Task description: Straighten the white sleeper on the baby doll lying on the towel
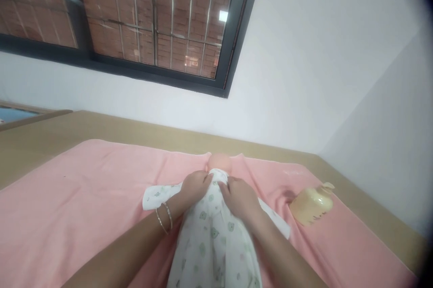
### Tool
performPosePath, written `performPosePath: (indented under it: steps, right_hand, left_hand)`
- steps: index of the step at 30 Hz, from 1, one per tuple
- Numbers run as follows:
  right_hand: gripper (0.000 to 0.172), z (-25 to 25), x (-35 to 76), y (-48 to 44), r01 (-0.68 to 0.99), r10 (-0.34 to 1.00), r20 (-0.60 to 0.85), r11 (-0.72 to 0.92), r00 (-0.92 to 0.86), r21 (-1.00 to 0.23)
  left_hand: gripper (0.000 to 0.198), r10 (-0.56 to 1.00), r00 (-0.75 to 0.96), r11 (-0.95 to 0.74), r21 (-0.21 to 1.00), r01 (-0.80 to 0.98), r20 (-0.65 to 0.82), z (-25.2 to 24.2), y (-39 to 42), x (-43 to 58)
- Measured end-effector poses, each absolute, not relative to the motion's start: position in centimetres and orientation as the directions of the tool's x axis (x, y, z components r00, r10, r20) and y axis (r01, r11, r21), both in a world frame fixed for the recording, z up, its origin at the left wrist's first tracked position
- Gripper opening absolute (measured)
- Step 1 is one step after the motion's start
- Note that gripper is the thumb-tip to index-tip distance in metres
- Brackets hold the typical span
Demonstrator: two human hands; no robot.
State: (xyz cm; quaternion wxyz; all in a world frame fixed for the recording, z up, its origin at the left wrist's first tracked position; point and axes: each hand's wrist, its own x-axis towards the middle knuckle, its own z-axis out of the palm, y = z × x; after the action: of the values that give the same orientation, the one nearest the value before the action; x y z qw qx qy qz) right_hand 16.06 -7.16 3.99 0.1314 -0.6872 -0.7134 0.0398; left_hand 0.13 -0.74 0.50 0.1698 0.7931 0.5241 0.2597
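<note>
A white baby garment (pixel 209 229) with small green prints lies spread out, its sleeves stretched to both sides. Above its collar shows a smooth, round pinkish form (pixel 219 162), like the top of a doll's head; the rest of it is hidden by the cloth. My left hand (pixel 196 186), with two thin bracelets on the wrist, is closed on the left side of the neckline. On the other side of the collar, my right hand (pixel 241 195) pinches the cloth, its thumb pointing inward. Both forearms lie over the sleeves in part.
A pink blanket (pixel 111 188) lies wrinkled on a tan table (pixel 135 127). On its right side rests a pale yellow bottle (pixel 311 206) with a knobbed top. Behind stand a white wall (pixel 287 76) and a dark-framed barred window (pixel 223 85).
</note>
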Motion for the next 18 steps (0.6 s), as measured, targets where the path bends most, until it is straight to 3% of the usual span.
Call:
performPosePath:
  steps: [4,11,18]
  right_hand:
    - [0.067,3.8,17.1,-5.8,0.934,1.000,-0.016,-0.023,0.018,-0.355]
    - [0.070,3.5,18.0,-4.9,0.881,0.995,-0.086,-0.077,0.041,-0.467]
    - [0.075,3.0,19.0,-4.2,0.852,0.994,-0.105,-0.052,-0.003,-0.520]
  left_hand:
    - [0.046,0.876,0.345,-0.477,0.492,0.728,0.337,0.6,-0.7,0.4]
    - [0.054,0.950,0.294,-0.301,0.566,0.767,0.107,1.0,-0.8,0.6]
    - [0.055,0.966,0.242,-0.251,0.548,0.798,0.090,0.9,-0.6,0.8]
